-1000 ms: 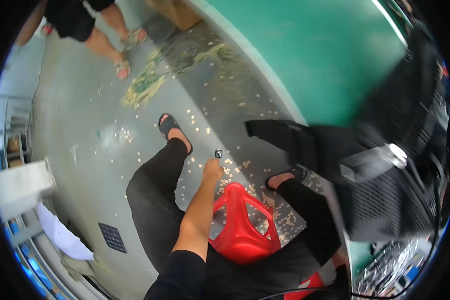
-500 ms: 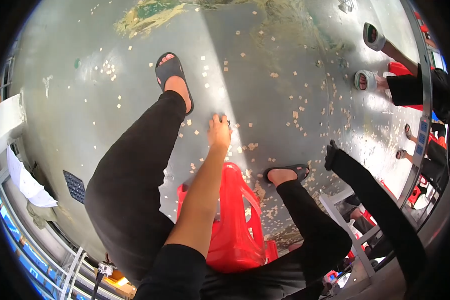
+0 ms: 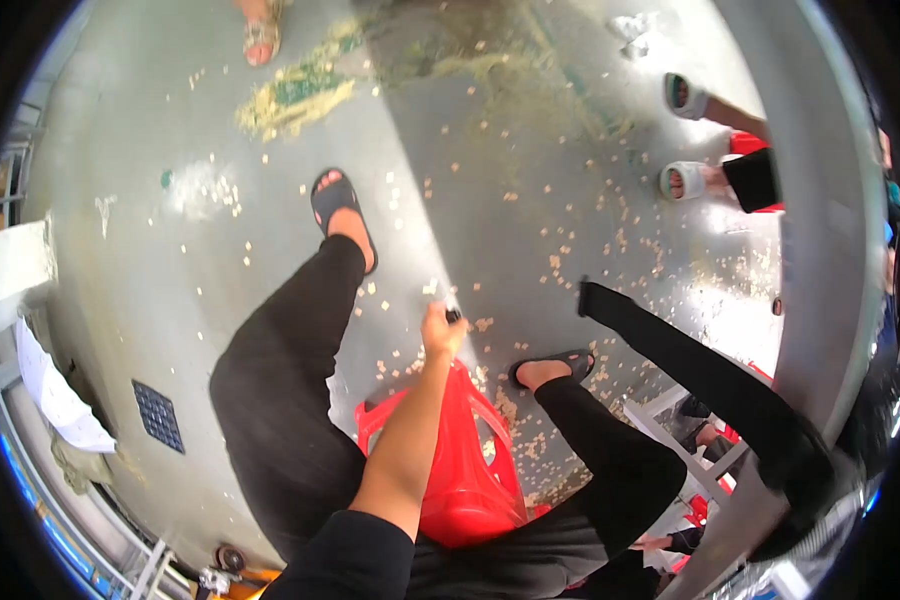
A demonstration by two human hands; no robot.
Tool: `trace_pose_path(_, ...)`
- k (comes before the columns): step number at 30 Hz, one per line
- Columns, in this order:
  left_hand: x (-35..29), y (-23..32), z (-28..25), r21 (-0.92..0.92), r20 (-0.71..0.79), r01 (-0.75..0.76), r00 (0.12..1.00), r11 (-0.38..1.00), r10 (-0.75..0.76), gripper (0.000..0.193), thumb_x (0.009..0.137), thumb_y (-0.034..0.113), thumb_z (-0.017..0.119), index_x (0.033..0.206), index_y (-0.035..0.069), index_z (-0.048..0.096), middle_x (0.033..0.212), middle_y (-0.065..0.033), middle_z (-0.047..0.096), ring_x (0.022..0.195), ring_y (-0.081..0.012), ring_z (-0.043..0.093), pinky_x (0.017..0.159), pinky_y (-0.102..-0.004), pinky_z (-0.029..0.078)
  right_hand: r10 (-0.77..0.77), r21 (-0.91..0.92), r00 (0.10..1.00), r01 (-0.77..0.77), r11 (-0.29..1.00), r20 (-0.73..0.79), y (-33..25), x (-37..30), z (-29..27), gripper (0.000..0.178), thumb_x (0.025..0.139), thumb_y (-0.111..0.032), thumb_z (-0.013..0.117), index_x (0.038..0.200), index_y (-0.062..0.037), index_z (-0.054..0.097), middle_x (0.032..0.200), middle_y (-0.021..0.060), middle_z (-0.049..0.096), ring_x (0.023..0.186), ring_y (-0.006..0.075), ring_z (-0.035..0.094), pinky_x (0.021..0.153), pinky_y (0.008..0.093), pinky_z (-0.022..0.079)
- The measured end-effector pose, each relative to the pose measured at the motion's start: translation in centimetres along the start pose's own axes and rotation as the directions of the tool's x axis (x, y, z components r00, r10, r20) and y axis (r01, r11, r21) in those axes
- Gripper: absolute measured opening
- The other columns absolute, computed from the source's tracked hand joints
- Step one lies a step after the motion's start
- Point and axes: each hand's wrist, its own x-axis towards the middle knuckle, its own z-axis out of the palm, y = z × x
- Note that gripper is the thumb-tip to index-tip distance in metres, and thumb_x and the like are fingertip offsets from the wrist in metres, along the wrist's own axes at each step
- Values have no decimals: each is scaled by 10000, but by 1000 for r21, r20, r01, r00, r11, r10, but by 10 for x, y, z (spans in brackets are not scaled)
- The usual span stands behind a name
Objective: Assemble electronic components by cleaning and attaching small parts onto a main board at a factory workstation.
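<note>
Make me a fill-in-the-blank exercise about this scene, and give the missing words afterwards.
The small black object is in the person's ____ hand.
The glossy plastic stool nearest that hand is ____.
Of the person's dark open-toed sandals, the one lower in the picture is on the ____ foot.

Missing words: left; red; right.

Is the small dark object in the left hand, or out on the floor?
In: the left hand curls around the small dark object, part of which shows; the rest is hidden.
</note>
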Motion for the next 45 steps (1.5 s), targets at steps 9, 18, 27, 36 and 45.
trace_pose_path(9, -202, 120, -98, -560, 820, 629, 513, 539, 253, 533, 942, -27, 686, 1428, 46, 479, 1236, -175, 643, 1152, -295, 668, 1053, -472, 556, 366, 141, 864, -337, 931, -347, -63, -108, -72, 474, 1121, -313, 398, 1381, 66, 515, 1369, 194, 592, 1291, 309, 540, 1150, 426, 359)
trace_pose_path(18, -353, 152, -171, -297, 887, 698, -52, 651, 459, 492, 960, 34, 687, 1422, 118, 544, 1373, -184, 605, 1291, -352, 596, 1130, -545, 478, 557, 619, 699, -206, 758, -449, -134, -97, -75, 358, 1119, -253, 403, 1340, 9, 505, 1292, 111, 611, 609, 62, 356, 542, 219, 303)
trace_pose_path(27, -479, 200, -192, -202, 906, 197, -333, 959, 260, 674, 879, -45, 748, 1479, 24, 450, 1414, -212, 574, 1307, -295, 592, 1093, -409, 494, -5, 752, 969, -190, 631, 249, -231, -107, -136, 522, 744, -134, 880, 1234, -59, 714, 1093, 134, 626, 824, 250, 682, 718, 353, 585)
trace_pose_path(36, -562, 257, -186, -324, 909, -22, -285, 946, 305, 608, 942, 152, 771, 1440, 9, 453, 1422, -204, 597, 1288, -287, 605, 1070, -426, 493, 145, 859, 974, -222, 462, 174, -201, -88, -164, 179, 818, 3, 817, 978, 1, 737, 942, 110, 683, 801, 206, 682, 658, 324, 555)
trace_pose_path(45, -567, 342, -140, -418, 456, -769, -639, -485, 620, 380, 749, 124, 849, 1106, 53, 741, 1221, -125, 674, 1217, -374, 600, 1038, -506, 478, 224, 472, 974, -216, 855, 40, -178, -7, -123, 157, 857, -89, 792, 969, -28, 701, 908, 108, 672, 809, 331, 693, 692, 403, 554)
